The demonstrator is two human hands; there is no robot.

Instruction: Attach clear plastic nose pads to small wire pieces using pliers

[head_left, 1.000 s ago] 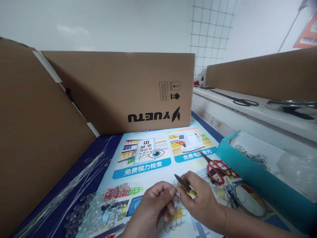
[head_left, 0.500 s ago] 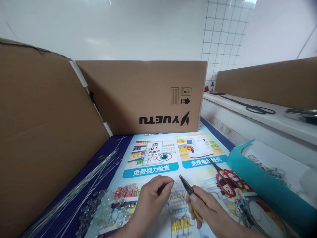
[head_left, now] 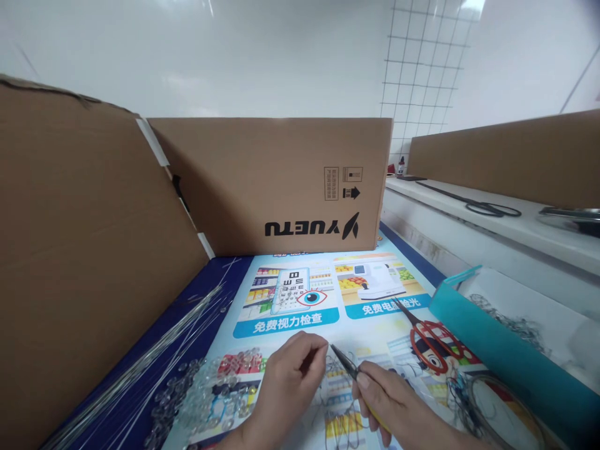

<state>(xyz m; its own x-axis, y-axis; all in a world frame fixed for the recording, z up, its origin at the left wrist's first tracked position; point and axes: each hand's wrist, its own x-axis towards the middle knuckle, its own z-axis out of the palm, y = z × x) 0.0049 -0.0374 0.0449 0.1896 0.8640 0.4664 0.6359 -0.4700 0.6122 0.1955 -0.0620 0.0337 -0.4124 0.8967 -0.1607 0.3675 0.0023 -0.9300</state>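
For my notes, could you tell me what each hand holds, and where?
The right hand grips slim pliers by their yellow handles. The left hand pinches thin wire near the plier tips.

Cardboard walls [head_left: 94, 250] block left and back, a teal box [head_left: 497, 356] (scissors [head_left: 429, 340] beside it) blocks right; the poster's [head_left: 300, 300] middle lies open.

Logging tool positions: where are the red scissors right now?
The red scissors lie on the poster, right of centre in the head view, beside the teal box and just beyond the right hand.
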